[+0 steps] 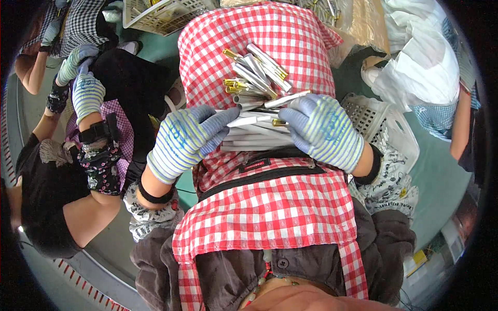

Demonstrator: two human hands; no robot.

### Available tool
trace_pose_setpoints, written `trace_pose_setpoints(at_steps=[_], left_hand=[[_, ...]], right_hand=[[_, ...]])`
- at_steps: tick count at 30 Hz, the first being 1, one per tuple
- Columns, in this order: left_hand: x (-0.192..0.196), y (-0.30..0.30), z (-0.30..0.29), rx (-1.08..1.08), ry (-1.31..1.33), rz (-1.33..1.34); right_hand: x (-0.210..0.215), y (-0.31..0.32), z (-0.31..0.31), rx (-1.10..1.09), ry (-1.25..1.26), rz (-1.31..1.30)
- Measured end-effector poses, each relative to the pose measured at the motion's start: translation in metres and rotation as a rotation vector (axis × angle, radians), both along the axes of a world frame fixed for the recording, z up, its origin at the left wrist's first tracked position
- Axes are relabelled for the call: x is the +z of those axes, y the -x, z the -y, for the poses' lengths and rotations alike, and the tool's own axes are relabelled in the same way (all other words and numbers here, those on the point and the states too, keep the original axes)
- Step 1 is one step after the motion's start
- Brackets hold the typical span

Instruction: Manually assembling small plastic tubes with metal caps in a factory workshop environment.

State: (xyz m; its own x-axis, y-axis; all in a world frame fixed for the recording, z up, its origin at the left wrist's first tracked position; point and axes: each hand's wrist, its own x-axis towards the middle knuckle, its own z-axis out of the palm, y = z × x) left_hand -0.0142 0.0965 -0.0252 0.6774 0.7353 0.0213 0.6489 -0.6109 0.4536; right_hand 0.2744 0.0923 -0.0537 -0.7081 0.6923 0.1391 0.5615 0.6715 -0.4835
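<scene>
On my lap, over a red-and-white checked apron (264,212), lies a loose pile of slim white tubes (254,141), several with gold-coloured ends. My left hand (189,136), in a striped knit glove with grey-blue fingertips, pinches one white tube (243,122) at the pile's near side. Opposite it, my right hand (324,129), gloved alike, has its fingers closed at a gold end (279,123). Whether that end belongs to the same tube, I cannot tell. Another gold-tipped white tube (287,100) slants up to the right hand's fingers.
A white plastic basket (397,129) stands beside my right arm. Farther off are another basket (166,18) and a brown carton liner (365,26) by more tubes. At left sits a co-worker with striped gloves (87,96); another person in white cloth (425,67) is at right.
</scene>
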Motion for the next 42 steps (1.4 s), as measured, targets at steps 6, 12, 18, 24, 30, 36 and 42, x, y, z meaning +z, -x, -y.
trace_pose_setpoints(at_steps=[6, 12, 18, 24, 30, 36, 42], left_hand=[[0.002, -0.002, 0.009, -0.045, -0.056, -0.015], [0.009, -0.008, 0.007, -0.090, -0.067, 0.009], [0.009, -0.008, 0.005, -0.114, -0.044, 0.027], [0.003, -0.014, 0.007, -0.150, -0.081, 0.027], [0.002, -0.014, -0.001, -0.224, -0.122, 0.040], [-0.008, -0.019, 0.001, -0.300, -0.165, -0.002], [-0.007, -0.022, 0.005, -0.318, -0.212, -0.100]], right_hand=[[0.014, -0.015, 0.016, -0.074, -0.022, -0.056], [0.014, -0.017, 0.022, -0.118, 0.045, -0.088], [0.017, -0.019, 0.020, -0.136, 0.103, -0.202], [0.020, -0.017, 0.021, -0.127, 0.170, -0.286], [0.028, -0.011, 0.021, -0.064, 0.034, -0.163], [0.023, 0.000, 0.028, -0.067, 0.238, -0.097], [0.016, -0.002, 0.024, -0.159, 0.614, -0.158]])
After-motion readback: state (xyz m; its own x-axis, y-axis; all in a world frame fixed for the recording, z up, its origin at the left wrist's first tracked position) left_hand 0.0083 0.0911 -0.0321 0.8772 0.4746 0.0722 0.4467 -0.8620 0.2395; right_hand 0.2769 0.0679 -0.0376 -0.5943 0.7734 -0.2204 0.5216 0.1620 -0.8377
